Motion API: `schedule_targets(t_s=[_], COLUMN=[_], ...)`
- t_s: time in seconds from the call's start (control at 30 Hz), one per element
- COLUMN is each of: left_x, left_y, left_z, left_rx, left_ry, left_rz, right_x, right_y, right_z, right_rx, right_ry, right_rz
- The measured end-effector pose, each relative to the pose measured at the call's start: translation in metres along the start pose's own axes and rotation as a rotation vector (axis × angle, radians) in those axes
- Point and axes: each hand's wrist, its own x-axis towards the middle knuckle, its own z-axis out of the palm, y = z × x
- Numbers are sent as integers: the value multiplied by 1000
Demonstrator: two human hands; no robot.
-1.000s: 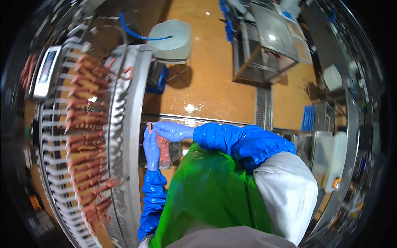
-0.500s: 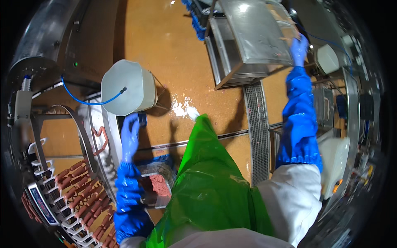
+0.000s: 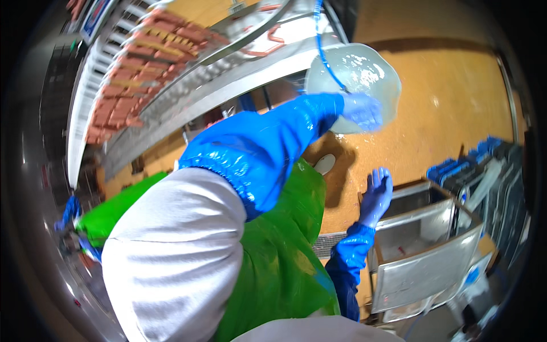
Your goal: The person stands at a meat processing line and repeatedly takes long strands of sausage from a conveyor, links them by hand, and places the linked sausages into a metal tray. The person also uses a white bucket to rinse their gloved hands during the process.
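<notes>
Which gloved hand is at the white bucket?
The left hand, raised against the translucent white bucket with the blue hose. The right hand is open, lower, by the steel bin.

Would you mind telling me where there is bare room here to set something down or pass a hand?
The orange floor lies bare between the translucent bucket and the blue crates. The steel bin by the right hand looks mostly empty. The conveyor is crowded with reddish pieces, and the left hand fills the gap at the bucket.
</notes>
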Motion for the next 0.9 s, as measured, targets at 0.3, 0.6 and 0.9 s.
schedule_targets(t_s=[0.3, 0.6, 0.9], left_x=[-298, -505, -502], left_y=[-25, -53, -231], left_z=[32, -97, -73], left_rx=[554, 317, 108], left_ry=[805, 1357, 1128], left_rz=[894, 1052, 380], right_x=[41, -13, 195], right_y=[-27, 120, 275], right_z=[194, 332, 484], right_rx=[-955, -1295, -1952], right_ry=[-516, -947, -978], right_rz=[-712, -635, -1259])
